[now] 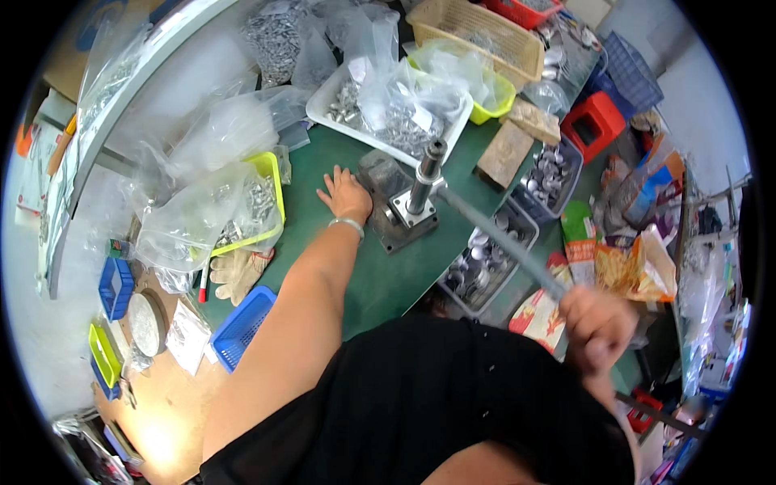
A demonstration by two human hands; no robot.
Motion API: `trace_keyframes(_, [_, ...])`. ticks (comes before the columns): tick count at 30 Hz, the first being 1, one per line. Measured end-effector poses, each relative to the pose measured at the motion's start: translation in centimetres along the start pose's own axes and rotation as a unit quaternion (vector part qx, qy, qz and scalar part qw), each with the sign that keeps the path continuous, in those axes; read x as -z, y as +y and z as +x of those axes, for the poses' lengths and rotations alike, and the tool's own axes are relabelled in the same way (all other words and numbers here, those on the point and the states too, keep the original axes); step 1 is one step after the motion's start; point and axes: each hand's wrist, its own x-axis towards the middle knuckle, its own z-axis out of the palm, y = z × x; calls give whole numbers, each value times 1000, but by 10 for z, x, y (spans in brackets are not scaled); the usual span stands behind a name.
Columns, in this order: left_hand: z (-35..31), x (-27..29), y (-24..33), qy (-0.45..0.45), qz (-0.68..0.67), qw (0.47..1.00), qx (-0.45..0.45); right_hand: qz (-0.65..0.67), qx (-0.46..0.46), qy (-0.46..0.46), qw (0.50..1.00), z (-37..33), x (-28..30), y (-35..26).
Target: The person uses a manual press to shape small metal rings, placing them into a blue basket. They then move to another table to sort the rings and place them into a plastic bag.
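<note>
A small hand press [414,200] with a dark metal base and a bright upright column stands on the green tabletop in front of me. My left hand [349,198] lies on the tabletop along the left side of its base, fingers spread and holding nothing. A long grey lever [505,242] slants from the press column down toward my right side. Its outer end is gripped by my right hand [598,323], which is blurred, with fingers wrapped round the bar. What lies inside the press cannot be made out.
Behind the press is a white tray [319,109] of small metal parts and plastic bags. At left are a yellow-green basket [279,190], a work glove [238,275] and a blue basket [242,327]. To the right are wooden blocks [505,153], a grey crate [529,226] of metal parts and a red stool [594,125].
</note>
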Motion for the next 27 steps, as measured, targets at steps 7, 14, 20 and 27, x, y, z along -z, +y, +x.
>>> trace_keyframes(7, [-12,2,-6,-7,25,1000,8,-62,-71,170,981,-67,-1,8])
trace_keyframes(14, [-10,57,-3,-23,-212,977,12,-97,-244,104,959,-135,12,5])
trace_keyframes(20, [-52,170,46,-86,-378,909,-151,-100,-236,79,963,-138,19,12])
trace_keyframes(27, [-84,202,104,-35,-302,883,-357,-83,-213,47,972,-138,26,14])
